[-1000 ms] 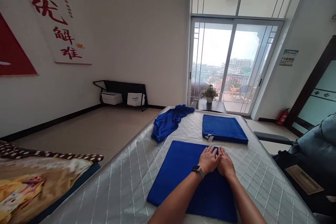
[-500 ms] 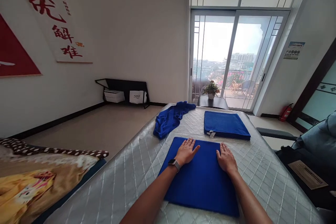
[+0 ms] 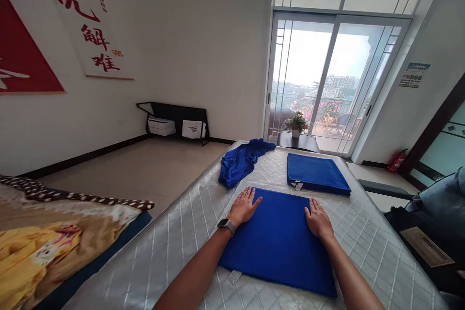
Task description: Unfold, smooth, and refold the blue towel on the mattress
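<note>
A blue cloth (image 3: 278,247) folded into a flat rectangle lies in front of me, a small white tag showing at its near left edge. My left hand (image 3: 242,207), a watch (image 3: 226,224) on its wrist, rests flat at the cloth's far left corner with fingers outstretched. At the far right corner my right hand (image 3: 318,218) lies flat, thumb apart from the fingers. Beyond it sits a stack of folded blue cloths (image 3: 317,173) with white tags at its near left corner. A crumpled blue cloth (image 3: 240,163) is heaped at the far left.
All the cloths lie on a silver quilted surface (image 3: 167,247). To the left is a bed with a patterned blanket (image 3: 98,232). A potted plant (image 3: 297,125) stands on a dark chair beyond the far edge. A black bag (image 3: 403,223) is at the right.
My left hand has slid left across the folded cloth to its far left corner. My right hand stays near the right corner. The view has shifted slightly.
</note>
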`<act>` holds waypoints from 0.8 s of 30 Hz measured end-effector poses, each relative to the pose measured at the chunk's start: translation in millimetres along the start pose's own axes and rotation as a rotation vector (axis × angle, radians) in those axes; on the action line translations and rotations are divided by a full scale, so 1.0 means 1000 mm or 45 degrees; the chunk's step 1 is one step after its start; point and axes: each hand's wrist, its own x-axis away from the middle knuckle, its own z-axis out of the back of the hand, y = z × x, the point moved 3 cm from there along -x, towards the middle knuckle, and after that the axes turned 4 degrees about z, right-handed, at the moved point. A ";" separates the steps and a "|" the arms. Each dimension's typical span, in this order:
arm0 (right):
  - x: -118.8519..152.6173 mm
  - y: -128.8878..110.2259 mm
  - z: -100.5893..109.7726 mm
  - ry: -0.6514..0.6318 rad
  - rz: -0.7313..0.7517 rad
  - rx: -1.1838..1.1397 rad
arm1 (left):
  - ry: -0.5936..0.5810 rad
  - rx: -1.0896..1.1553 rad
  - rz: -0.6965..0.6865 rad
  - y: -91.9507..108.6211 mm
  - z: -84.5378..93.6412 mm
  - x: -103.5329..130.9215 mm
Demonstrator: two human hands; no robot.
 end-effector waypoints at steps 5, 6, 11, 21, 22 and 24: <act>0.004 -0.006 0.006 -0.002 -0.014 0.022 | 0.005 0.012 0.011 0.000 0.001 0.000; 0.006 -0.008 0.008 0.006 -0.016 0.036 | 0.008 0.014 0.013 0.001 0.002 0.000; 0.019 -0.021 0.025 0.157 0.024 0.187 | 0.043 0.038 0.005 0.002 0.003 0.002; 0.073 -0.032 0.017 -0.017 0.058 0.159 | 0.061 0.006 0.002 0.000 -0.001 0.000; 0.078 -0.031 0.013 -0.031 0.045 0.151 | 0.066 -0.001 -0.001 0.000 -0.001 0.000; 0.083 -0.029 0.007 -0.051 0.018 0.129 | 0.076 -0.016 -0.012 -0.001 -0.001 0.000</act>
